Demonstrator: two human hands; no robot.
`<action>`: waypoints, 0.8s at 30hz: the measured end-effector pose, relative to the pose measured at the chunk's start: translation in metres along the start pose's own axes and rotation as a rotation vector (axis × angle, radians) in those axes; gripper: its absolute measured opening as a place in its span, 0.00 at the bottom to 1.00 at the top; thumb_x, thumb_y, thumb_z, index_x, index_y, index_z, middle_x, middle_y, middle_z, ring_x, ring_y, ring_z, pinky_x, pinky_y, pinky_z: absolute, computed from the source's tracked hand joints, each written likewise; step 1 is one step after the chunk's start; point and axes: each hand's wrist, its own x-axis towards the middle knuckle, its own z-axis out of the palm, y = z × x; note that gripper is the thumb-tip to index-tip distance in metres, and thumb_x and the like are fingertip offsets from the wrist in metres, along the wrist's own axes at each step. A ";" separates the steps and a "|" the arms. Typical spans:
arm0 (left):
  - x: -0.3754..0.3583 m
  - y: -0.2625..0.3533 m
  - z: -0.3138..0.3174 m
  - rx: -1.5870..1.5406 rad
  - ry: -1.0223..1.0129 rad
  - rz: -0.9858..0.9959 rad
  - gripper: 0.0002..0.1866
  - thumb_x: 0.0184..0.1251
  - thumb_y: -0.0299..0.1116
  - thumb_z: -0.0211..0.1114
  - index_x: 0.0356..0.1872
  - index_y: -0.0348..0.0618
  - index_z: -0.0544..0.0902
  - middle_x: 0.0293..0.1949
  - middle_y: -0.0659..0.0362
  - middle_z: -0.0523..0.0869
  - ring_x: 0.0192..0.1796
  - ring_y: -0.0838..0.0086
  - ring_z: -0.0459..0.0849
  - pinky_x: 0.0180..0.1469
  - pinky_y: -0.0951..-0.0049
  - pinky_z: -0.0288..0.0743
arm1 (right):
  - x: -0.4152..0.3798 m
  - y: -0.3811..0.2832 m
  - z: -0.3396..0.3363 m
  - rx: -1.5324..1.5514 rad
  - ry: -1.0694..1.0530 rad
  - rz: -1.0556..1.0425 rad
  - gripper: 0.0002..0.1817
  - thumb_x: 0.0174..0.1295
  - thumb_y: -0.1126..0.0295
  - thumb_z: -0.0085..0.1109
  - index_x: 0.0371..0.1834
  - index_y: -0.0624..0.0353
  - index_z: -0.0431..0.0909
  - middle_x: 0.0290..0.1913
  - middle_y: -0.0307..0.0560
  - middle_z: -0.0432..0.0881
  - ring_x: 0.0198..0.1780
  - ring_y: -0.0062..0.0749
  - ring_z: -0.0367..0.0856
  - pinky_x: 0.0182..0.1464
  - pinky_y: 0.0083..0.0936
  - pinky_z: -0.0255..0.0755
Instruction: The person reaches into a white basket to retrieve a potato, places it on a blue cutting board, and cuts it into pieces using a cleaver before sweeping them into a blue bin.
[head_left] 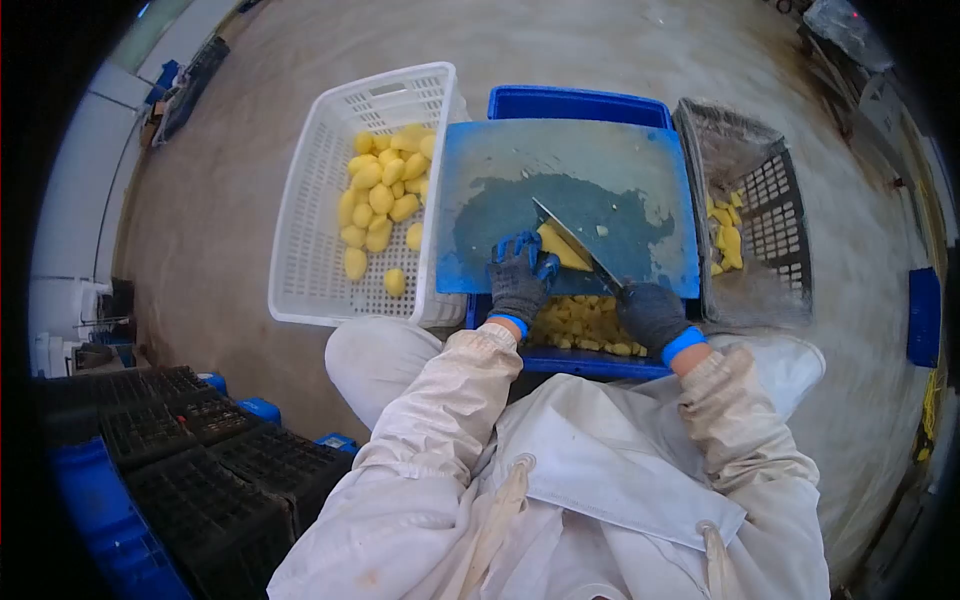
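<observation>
My right hand [650, 312], in a dark grey glove with a blue cuff, is closed round the handle of a knife [575, 240]. The blade slants up and left over the blue cutting board [620, 150], along the right edge of a peeled yellow potato piece [560, 250]. On the potato's left side is my left hand [520, 275], gloved grey with blue fingertips, its fingers curled against the piece. Below the board's near edge, cut potato chunks [585, 322] fill a blue bin [600, 365]. Both hands are just above that edge.
Left of the board stands a white perforated crate [300, 220] with many whole peeled potatoes [380, 195]. A dark crate [785, 225] on the right holds yellow potato pieces [727, 240]. Black crates [220, 480] are stacked at lower left. My knees flank the bin.
</observation>
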 end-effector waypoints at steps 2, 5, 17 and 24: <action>0.003 0.001 0.002 0.014 0.033 0.001 0.20 0.53 0.41 0.65 0.45 0.42 0.77 0.48 0.53 0.77 0.53 0.56 0.72 0.58 0.56 0.61 | 0.014 0.000 0.003 0.014 0.045 -0.007 0.15 0.60 0.60 0.45 0.35 0.59 0.78 0.28 0.56 0.81 0.32 0.50 0.81 0.36 0.44 0.73; -0.002 -0.003 0.003 0.040 0.059 0.027 0.20 0.53 0.41 0.64 0.45 0.43 0.77 0.48 0.53 0.77 0.53 0.55 0.72 0.58 0.56 0.61 | 0.016 0.000 -0.005 0.066 0.082 -0.015 0.15 0.60 0.60 0.46 0.35 0.58 0.78 0.28 0.57 0.81 0.33 0.50 0.81 0.36 0.44 0.73; -0.007 -0.002 0.005 -0.007 0.077 -0.006 0.19 0.53 0.41 0.64 0.43 0.41 0.77 0.46 0.52 0.76 0.52 0.55 0.71 0.56 0.55 0.61 | -0.014 0.000 0.009 -0.045 0.038 -0.089 0.15 0.62 0.62 0.43 0.34 0.59 0.78 0.24 0.56 0.80 0.28 0.48 0.81 0.31 0.43 0.73; 0.013 -0.025 -0.001 0.113 -0.136 0.137 0.23 0.53 0.36 0.62 0.51 0.43 0.74 0.54 0.48 0.72 0.57 0.50 0.68 0.61 0.52 0.58 | -0.011 -0.003 -0.012 0.228 0.180 -0.011 0.16 0.61 0.58 0.46 0.36 0.58 0.78 0.24 0.56 0.79 0.30 0.52 0.79 0.33 0.42 0.72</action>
